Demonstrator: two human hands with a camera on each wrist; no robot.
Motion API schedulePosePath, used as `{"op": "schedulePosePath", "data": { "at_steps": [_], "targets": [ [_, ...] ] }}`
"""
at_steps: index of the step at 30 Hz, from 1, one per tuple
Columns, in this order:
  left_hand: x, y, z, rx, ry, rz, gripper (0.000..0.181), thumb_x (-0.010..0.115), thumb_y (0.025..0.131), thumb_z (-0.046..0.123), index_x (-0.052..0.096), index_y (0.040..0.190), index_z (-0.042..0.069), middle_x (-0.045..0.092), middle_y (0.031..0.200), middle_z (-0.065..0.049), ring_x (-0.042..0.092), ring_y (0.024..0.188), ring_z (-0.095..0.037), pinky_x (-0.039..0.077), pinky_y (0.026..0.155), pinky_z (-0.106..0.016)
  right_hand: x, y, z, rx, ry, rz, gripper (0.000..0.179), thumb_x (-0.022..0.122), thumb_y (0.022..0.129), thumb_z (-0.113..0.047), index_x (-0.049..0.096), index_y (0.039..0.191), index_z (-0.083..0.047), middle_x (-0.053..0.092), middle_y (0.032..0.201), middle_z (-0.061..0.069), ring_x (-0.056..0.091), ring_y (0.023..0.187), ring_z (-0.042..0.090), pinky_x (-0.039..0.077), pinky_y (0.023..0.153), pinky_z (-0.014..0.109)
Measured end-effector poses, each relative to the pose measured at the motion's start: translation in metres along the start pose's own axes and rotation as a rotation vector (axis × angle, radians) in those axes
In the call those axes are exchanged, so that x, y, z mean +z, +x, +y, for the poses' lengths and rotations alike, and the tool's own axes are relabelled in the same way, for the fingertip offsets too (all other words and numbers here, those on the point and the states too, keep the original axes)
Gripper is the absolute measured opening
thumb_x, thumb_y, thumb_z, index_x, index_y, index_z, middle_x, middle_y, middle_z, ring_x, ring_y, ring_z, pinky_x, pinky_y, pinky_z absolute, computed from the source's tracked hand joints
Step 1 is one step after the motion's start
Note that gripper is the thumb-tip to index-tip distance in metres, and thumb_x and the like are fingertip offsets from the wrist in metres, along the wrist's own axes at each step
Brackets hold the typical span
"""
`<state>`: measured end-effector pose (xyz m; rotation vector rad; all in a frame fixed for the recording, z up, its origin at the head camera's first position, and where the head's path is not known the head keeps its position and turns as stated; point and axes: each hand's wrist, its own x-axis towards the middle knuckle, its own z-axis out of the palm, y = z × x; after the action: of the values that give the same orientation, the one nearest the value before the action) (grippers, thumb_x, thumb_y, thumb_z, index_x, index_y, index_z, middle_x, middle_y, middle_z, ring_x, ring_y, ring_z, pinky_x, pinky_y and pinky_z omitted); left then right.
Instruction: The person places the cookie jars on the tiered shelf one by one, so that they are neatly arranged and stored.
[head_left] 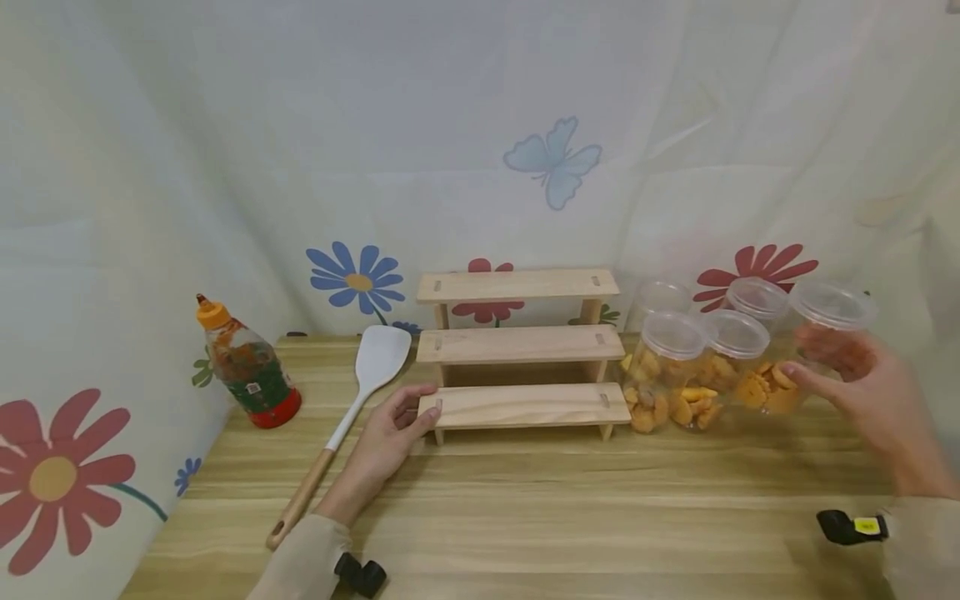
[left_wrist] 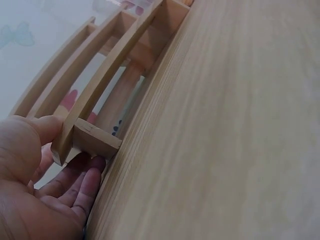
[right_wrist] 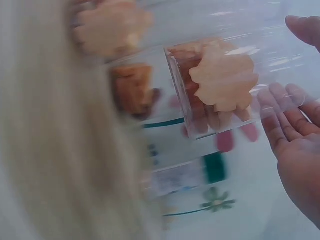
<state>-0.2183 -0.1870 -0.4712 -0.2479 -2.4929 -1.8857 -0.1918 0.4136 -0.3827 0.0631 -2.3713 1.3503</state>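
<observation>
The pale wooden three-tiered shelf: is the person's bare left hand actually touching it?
Touching. The left wrist view shows the bare left hand against the pale wooden three-tiered shelf, its thumb meeting the lowest tier's end without a gap.

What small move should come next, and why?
Probably lift the right hand's jar above the other jars before swinging it left. The hand is round it, and those jars stand between it and the shelf, so a low sweep could knock them. The left hand holds the shelf's lowest step, which should help steady it.
</observation>
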Motion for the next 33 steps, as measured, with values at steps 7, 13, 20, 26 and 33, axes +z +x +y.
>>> {"op": "schedulePosePath", "data": {
  "at_steps": [7, 13, 20, 26, 33],
  "targets": [
    [0.002, -0.001, 0.0, -0.006, 0.004, 0.004, 0.046, 0.077, 0.109, 0.026, 0.065, 0.152, 0.012, 0.068, 0.148, -0.015, 0.067, 0.131, -0.032, 0.054, 0.1, -0.025, -0.024, 0.023, -0.039, -0.108, 0.062, 0.057, 0.057, 0.075, 0.102, 0.007, 0.066, 0.15, -0.022, 0.069, 0.123, -0.031, 0.061, 0.112, -0.01, 0.043, 0.092, 0.003],
    [0.002, -0.001, -0.003, -0.01, 0.007, 0.006, 0.047, 0.077, 0.109, 0.027, 0.066, 0.152, 0.014, 0.068, 0.149, -0.014, 0.067, 0.132, -0.032, 0.054, 0.101, -0.026, -0.036, 0.048, -0.074, -0.212, 0.091, 0.098, 0.054, 0.07, 0.103, 0.013, 0.069, 0.148, -0.016, 0.073, 0.123, -0.027, 0.064, 0.111, -0.006, 0.045, 0.095, 0.006],
    [0.0, 0.0, -0.003, -0.001, 0.029, 0.01, 0.047, 0.077, 0.109, 0.031, 0.066, 0.152, 0.015, 0.068, 0.15, -0.013, 0.066, 0.135, -0.031, 0.053, 0.104, -0.027, -0.029, 0.074, -0.117, -0.18, 0.253, 0.019, 0.049, 0.076, 0.1, 0.01, 0.071, 0.144, -0.011, 0.078, 0.122, -0.011, 0.071, 0.105, 0.003, 0.055, 0.087, 0.007],
    [0.0, -0.001, -0.002, -0.002, 0.008, 0.014, 0.047, 0.077, 0.109, 0.028, 0.066, 0.152, 0.013, 0.07, 0.146, -0.013, 0.067, 0.129, -0.029, 0.054, 0.1, -0.026, 0.005, 0.096, -0.152, -0.114, 0.203, -0.081, 0.052, 0.085, 0.099, -0.005, 0.068, 0.148, -0.015, 0.076, 0.127, -0.01, 0.072, 0.107, 0.006, 0.058, 0.081, 0.012],
    [0.002, 0.0, -0.002, 0.0, 0.005, 0.018, 0.046, 0.078, 0.108, 0.027, 0.066, 0.151, 0.013, 0.071, 0.144, -0.013, 0.067, 0.127, -0.027, 0.054, 0.1, -0.025, 0.057, 0.112, -0.182, -0.137, 0.195, -0.171, 0.06, 0.088, 0.098, -0.014, 0.064, 0.154, -0.015, 0.073, 0.136, -0.003, 0.072, 0.116, 0.011, 0.057, 0.091, 0.013]
  ]
}}
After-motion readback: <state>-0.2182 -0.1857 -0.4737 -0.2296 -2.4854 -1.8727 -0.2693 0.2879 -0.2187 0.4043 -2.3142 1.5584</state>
